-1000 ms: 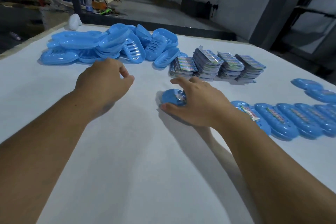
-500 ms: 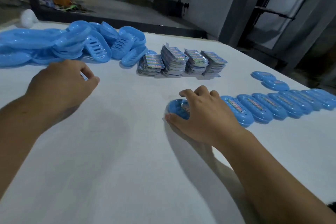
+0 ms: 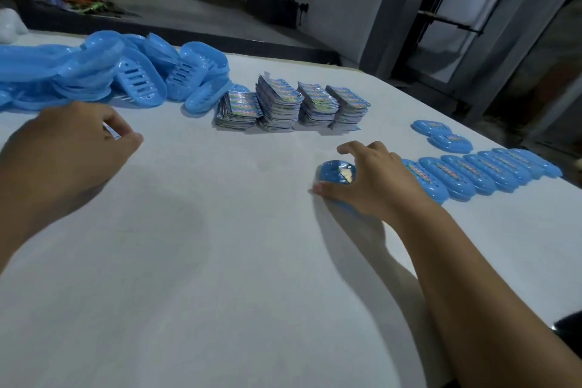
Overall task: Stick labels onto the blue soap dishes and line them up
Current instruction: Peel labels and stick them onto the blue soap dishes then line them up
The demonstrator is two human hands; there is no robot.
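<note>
Right hand (image 3: 374, 179) lies over a blue soap dish (image 3: 335, 172) on the white surface (image 3: 220, 261), fingers curled down around it, thumb at the near edge, index tip at the far edge. The dish is face down with a shiny label (image 3: 345, 172) stuck on its top, partly hidden by the hand. It sits at the left end of a row of labelled dishes (image 3: 482, 172), just beside the nearest one (whether they touch, cannot tell, hand covers the gap). The row runs to the right toward the surface edge, the dishes packed side by side, each with a coloured label strip on top. Two more labelled dishes (image 3: 441, 135) lie apart behind the row, touching each other.

Left hand (image 3: 72, 148) is above the surface at the left, fingers curled in narrow, thumb and fingers pinching something small and pale (image 3: 110, 132); too blurred to name. It is near the pile of unlabelled dishes (image 3: 104, 72), which is heaped at the far left, several showing slotted undersides, some tilted on edge.

Four stacks of labels (image 3: 293, 104) stand in a line in the far middle, just right of the pile; the leftmost stack is lowest and touches a dish from the pile. Both forearms are bare. Behind the surface are a dark floor and a grey wall.
</note>
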